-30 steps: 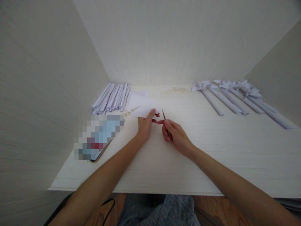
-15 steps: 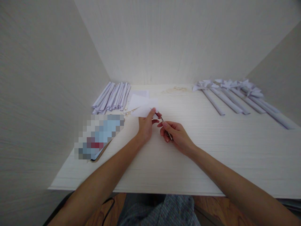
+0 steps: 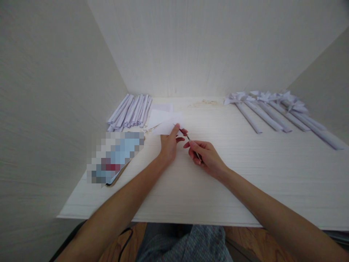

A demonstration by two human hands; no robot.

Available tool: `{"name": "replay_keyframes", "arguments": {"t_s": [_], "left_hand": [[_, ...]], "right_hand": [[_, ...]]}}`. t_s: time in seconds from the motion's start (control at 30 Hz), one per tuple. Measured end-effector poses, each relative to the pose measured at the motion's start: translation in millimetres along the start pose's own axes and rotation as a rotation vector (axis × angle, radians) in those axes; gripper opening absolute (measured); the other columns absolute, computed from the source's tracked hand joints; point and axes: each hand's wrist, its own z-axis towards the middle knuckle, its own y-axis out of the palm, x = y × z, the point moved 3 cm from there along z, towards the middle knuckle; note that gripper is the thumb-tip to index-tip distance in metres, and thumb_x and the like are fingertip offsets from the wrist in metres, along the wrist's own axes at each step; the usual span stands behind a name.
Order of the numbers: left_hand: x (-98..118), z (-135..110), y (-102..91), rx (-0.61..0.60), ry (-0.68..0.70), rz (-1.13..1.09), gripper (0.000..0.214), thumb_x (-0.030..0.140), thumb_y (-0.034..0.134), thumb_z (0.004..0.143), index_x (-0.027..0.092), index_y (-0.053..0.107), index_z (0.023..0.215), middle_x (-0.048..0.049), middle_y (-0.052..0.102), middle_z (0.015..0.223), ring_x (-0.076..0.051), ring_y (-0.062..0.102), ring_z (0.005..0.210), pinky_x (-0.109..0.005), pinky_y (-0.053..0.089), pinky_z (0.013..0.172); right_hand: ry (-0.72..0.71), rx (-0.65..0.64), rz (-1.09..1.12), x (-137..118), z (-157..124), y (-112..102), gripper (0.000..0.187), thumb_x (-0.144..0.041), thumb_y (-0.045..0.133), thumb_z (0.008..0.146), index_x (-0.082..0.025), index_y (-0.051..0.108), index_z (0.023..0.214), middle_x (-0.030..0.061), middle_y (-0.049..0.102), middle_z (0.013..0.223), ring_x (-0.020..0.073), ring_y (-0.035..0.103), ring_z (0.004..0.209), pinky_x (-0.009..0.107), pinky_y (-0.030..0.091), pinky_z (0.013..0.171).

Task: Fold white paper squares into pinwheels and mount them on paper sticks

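My left hand (image 3: 169,143) pinches the near edge of a small white paper sheet (image 3: 166,123) that lies on the white desk (image 3: 245,174). My right hand (image 3: 205,156) is closed round a thin metal tool (image 3: 192,145), perhaps tweezers or a stick, whose tip points toward the left fingertips. The two hands are close together near the desk's middle. More white sheets lie under and behind the pinched one.
A bundle of rolled paper tubes (image 3: 131,112) lies at the back left. A row of paper stems with folded flower heads (image 3: 272,109) lies at the back right. A pixelated flat object, likely a phone (image 3: 116,158), rests at the left. White walls enclose the desk.
The right hand has turned the thin tool from pointing upward to slanting toward the left fingertips and moved slightly nearer. The left hand stays on the paper.
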Motion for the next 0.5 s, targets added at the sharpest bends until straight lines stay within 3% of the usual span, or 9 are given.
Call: {"name": "replay_keyframes", "arguments": {"t_s": [0.5], "left_hand": [[-3.0,-2.4,1.8,-0.014,-0.022,-0.022,0.019,0.031,0.061,0.064,0.016,0.052,0.071,0.0029,0.056,0.059,-0.008,0.054,0.054,-0.016,0.037,0.042]], "right_hand": [[0.038,0.024,0.033,-1.6,0.1,-0.3,0.029,-0.042,0.061,0.064,-0.013,0.057,0.064,-0.007,0.045,0.04,0.0012,0.03,0.029,0.018,0.013,0.031]]}}
